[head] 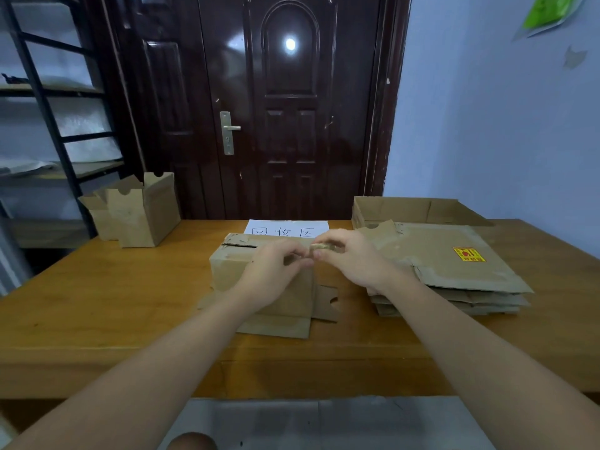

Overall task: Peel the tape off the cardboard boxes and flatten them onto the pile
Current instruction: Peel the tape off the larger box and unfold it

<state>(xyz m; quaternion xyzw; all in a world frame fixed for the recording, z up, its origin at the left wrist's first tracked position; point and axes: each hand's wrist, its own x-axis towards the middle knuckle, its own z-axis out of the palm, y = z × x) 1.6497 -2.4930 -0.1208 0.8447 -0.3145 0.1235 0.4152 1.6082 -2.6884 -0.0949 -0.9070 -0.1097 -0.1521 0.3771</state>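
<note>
A brown cardboard box (pixel 227 267) stands in the middle of the wooden table (pixel 97 303), its bottom flaps spread on the tabletop. Above its right top corner my left hand (pixel 276 271) and my right hand (pixel 350 258) meet. Between their fingertips they pinch a crumpled strip of brownish tape (pixel 323 247). To the right lies a pile of flattened boxes (pixel 454 274) with a yellow and red sticker on the top sheet.
Two upright open boxes (pixel 143 212) stand at the table's far left. A shallow open carton (pixel 415 209) sits behind the pile. A white paper sign (pixel 285 228) lies behind the middle box. Beyond are a dark door (pixel 292 108) and a metal shelf (pixel 48 125) at left.
</note>
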